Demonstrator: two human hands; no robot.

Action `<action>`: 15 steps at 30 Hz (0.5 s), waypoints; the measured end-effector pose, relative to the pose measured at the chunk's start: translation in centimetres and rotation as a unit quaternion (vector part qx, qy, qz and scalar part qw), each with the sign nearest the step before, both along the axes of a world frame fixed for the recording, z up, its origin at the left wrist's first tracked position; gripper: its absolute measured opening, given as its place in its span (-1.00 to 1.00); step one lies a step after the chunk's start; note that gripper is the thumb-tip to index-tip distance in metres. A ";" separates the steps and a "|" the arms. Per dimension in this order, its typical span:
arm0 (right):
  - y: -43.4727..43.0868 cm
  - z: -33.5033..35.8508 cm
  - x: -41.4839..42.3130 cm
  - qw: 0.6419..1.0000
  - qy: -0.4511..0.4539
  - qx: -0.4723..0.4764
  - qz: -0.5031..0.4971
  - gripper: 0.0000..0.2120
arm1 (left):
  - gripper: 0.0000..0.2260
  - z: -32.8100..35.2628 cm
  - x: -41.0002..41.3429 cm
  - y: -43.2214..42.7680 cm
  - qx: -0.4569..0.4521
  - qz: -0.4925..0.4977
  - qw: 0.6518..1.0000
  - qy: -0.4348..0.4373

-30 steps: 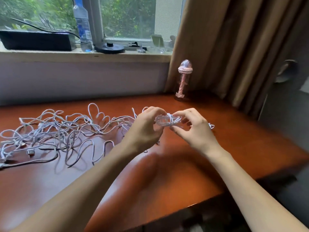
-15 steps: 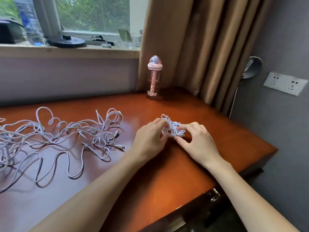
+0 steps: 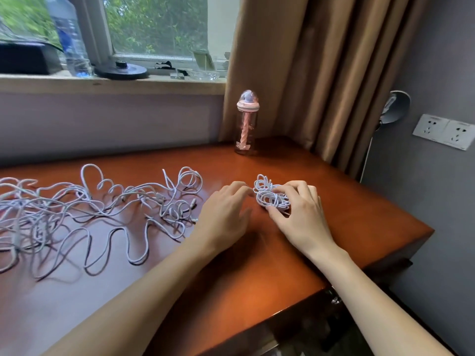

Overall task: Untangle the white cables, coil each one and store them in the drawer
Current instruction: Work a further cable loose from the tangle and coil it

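Right hand gripping coiled cable, left hand beside, seemingly touching

The coiled cable in my right hand has a smooth white plastic sheath, like the loose cables. The desk is reddish wood, varnished glossy. At its far edge, the bottle is clear pinkish plastic; the curtain, matt cloth.

white cables, reddish-brown desk, tan curtain
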State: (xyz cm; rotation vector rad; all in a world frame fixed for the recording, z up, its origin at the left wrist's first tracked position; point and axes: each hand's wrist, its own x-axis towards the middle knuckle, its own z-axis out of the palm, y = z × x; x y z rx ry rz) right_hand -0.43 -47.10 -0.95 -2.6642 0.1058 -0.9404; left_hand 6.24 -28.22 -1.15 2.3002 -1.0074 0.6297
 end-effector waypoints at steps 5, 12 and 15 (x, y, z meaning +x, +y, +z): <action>4.2 0.8 0.5 0.998 0.015 0.012 0.059 -0.72 | -0.73 1.0 -1.1 4.6 0.016 0.030 0.999 -0.039; 11.9 1.0 1.6 0.989 0.035 -0.012 0.143 -0.72 | -0.77 1.3 -1.4 12.1 0.027 0.113 0.991 -0.062; 15.2 1.1 2.5 0.983 0.037 -0.019 0.177 -0.72 | -0.74 1.3 -1.6 15.2 0.029 0.135 0.988 -0.066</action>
